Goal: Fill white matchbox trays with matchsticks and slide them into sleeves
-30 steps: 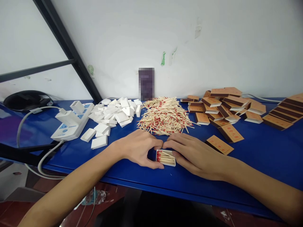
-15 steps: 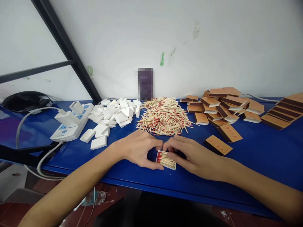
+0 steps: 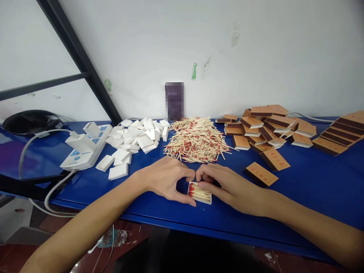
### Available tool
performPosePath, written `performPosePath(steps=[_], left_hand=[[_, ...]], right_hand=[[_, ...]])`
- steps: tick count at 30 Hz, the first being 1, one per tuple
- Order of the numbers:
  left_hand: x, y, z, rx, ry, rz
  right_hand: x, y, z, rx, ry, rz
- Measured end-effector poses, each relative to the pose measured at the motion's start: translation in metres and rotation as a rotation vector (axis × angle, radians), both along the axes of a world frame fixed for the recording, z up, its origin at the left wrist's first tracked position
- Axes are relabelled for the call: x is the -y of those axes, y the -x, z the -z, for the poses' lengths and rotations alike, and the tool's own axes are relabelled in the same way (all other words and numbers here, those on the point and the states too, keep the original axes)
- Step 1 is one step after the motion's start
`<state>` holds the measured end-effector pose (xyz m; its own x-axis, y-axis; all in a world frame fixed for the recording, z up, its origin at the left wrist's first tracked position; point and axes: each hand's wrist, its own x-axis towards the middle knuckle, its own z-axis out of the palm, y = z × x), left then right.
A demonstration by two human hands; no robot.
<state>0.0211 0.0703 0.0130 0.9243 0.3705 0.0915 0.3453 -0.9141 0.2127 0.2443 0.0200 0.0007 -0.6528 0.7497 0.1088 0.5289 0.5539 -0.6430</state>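
Note:
A small white tray of red-tipped matches [image 3: 200, 193] lies on the blue table [image 3: 313, 189] near its front edge. My left hand [image 3: 165, 178] curls round the tray's left end, thumb and fingers closed on it. My right hand [image 3: 227, 184] holds the right side, with fingertips pressing on the matches inside. Just behind my hands spreads a big heap of loose matches [image 3: 196, 139]. To its left sits a pile of empty white trays [image 3: 133, 140]. Orange matchbox sleeves [image 3: 267, 129] are heaped to the right, with one sleeve [image 3: 261, 173] lying alone near my right wrist.
A white power strip [image 3: 85, 146] with plugs and a grey cable rests at the left. A dark blurred upright object [image 3: 174, 101] leans on the wall behind the matches. A row of sleeves [image 3: 341, 134] lines the far right. A black metal frame [image 3: 82, 64] slants at left.
My right fingers have drawn in over the match tray, and the tray has tilted slightly. My left hand has hardly moved.

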Motion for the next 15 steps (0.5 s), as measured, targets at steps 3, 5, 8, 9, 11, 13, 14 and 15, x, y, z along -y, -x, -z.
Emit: performPosePath(steps=[3,5,8,9,11,13,14,15], left_hand=[[0.0,0.001,0.001,0.014,0.009,-0.002],[-0.001,0.003,0.0,0.039,0.021,0.011],[-0.005,0.008,-0.004,0.137,0.01,0.064],[-0.005,0.008,-0.007,0.189,-0.014,0.084],[-0.001,0.003,-0.012,0.286,-0.089,0.114],[0.016,-0.007,-0.014,0.311,-0.139,0.121],[0.031,-0.014,-0.012,0.238,-0.1,0.118],[0.05,-0.022,-0.009,0.147,-0.029,0.119]], right_hand=[[0.003,0.0,-0.001,0.031,-0.087,-0.04],[0.004,-0.001,-0.001,0.044,-0.162,-0.054],[0.005,-0.001,0.001,0.064,-0.244,-0.047],[0.005,-0.001,0.001,0.076,-0.263,-0.054],[0.005,0.0,0.002,0.101,-0.295,-0.063],[0.005,-0.001,0.002,0.111,-0.325,-0.071],[0.005,-0.001,0.002,0.11,-0.337,-0.085],[0.005,-0.002,0.001,0.108,-0.345,-0.101]])
